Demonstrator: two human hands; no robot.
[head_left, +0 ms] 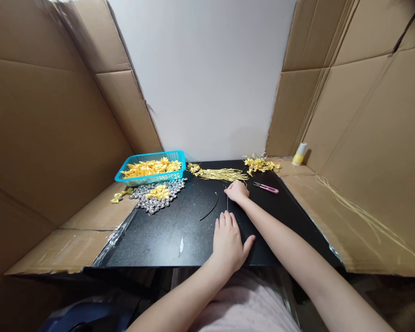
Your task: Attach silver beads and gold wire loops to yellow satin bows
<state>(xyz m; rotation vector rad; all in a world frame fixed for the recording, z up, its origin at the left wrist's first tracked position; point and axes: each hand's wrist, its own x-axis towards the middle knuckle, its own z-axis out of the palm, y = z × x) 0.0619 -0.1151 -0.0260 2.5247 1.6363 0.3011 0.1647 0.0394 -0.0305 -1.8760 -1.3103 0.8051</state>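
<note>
Evidently my left hand point(227, 240) lies flat, thumb apart, on the worktop point(148, 242); my right hand point(237, 191) pinches a cord point(227, 204).

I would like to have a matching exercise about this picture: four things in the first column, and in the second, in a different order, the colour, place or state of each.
Column 1
1. basket
2. thread snips
3. small cone
4. left hand

Column 2
A. white and yellow, standing on the cardboard
B. palm down, with the fingers pointing away from the camera
C. turquoise, holding yellow ribbon pieces
D. pink-handled, lying on the black tabletop

Right pairs: 1-C, 2-D, 3-A, 4-B
</note>
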